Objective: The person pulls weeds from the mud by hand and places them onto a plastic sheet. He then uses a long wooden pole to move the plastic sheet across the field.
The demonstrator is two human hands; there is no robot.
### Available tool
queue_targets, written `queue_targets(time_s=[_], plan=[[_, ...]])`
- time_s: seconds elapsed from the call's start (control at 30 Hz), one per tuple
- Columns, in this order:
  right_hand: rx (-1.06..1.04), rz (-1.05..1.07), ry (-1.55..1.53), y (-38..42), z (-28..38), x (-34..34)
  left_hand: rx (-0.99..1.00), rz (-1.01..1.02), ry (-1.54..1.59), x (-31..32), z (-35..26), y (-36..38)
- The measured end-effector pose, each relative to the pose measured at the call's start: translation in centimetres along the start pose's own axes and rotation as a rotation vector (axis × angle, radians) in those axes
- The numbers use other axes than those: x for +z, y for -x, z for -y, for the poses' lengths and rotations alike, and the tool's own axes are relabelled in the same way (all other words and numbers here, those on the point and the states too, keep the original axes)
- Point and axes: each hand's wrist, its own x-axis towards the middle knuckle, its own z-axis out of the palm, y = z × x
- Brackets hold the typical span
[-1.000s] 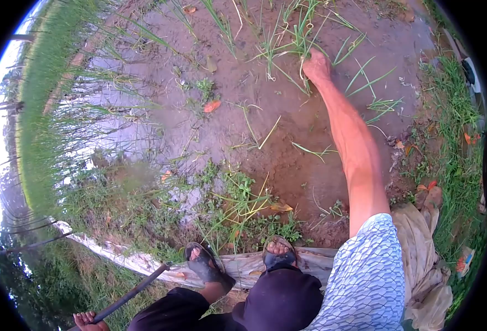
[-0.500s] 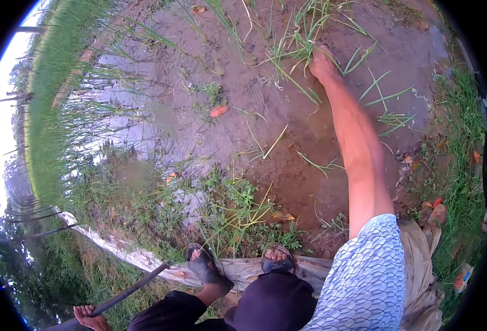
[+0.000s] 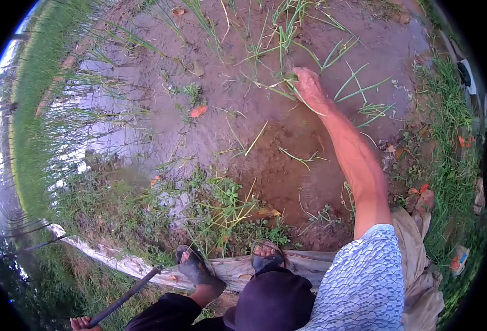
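My right hand (image 3: pixel 308 85) reaches down to the wet mud at the top centre, its fingers closed around the base of some thin green onion leaves (image 3: pixel 279 91). One pale leaf trails along the wrist, and the fingertips are partly hidden. Just beyond stands a clump of onion plants (image 3: pixel 285 36) with long, hollow-looking leaves. At the lower left edge my left hand (image 3: pixel 82 323) is wrapped round a dark pole (image 3: pixel 123 300), which slants up to the right. The pole's lower part runs out of view.
My sandalled feet (image 3: pixel 199 273) are on a pale sheet-covered edge (image 3: pixel 232 270) bordering the muddy bed (image 3: pixel 287 138). Loose onion leaves (image 3: pixel 359 83) lie on the mud to the right. Weeds (image 3: pixel 227 193) grow near my feet; grass (image 3: pixel 453 204) lines the right side.
My right hand has drawn back toward me from the base of the onion clump, with leaves in its fingers. The view has shifted slightly. My left hand still grips the pole.
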Motion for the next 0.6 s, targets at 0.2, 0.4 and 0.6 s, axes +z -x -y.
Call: queue_targets(time_s=[0.2, 0.4, 0.6], plan=[[0.202, -0.161, 0.074, 2.6, -4.5, -6.8, -0.004, 0.004, -0.012, 1.2, 0.4, -1.2], [0.25, 0.162, 0.357, 1.3, -7.1, -5.6, 0.011, 0.009, -0.007, 0.2, -0.6, -1.3], [-0.047, 0.24, 0.189, 1.5, -0.3, -4.1, 0.018, 0.004, -0.012, -0.8, -0.9, -1.2]])
